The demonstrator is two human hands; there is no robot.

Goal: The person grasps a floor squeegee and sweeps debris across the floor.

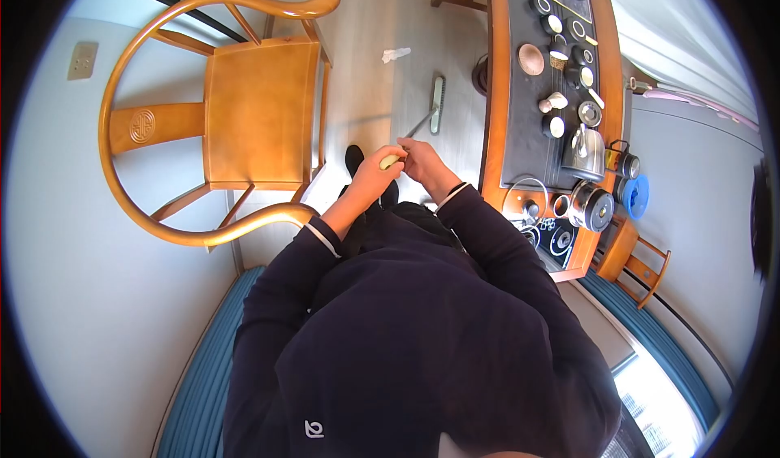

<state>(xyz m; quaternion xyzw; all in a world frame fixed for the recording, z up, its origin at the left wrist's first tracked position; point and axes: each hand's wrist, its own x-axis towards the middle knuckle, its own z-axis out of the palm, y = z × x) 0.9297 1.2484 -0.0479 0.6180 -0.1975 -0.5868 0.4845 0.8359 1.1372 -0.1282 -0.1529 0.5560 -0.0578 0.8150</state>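
Both my hands are closed around the pole of a flat mop (438, 105). The pole's pale yellow-green end pokes out of my left hand (375, 174). Just to the right, my right hand (426, 166) grips the pole close beside the left one. From there the thin grey pole slants up and right to the long, narrow mop head, which lies on the grey floor (357, 76). A crumpled white tissue (396, 54) is on the floor, up and left of the mop head.
On my left stands a wooden armchair (260, 113) with a curved rail. Along my right runs a tea table (494, 109) with several cups, a brown dish (531, 60), a steel kettle (583, 153) and a pot (591, 206). A wooden chair (630, 259) stands beyond it.
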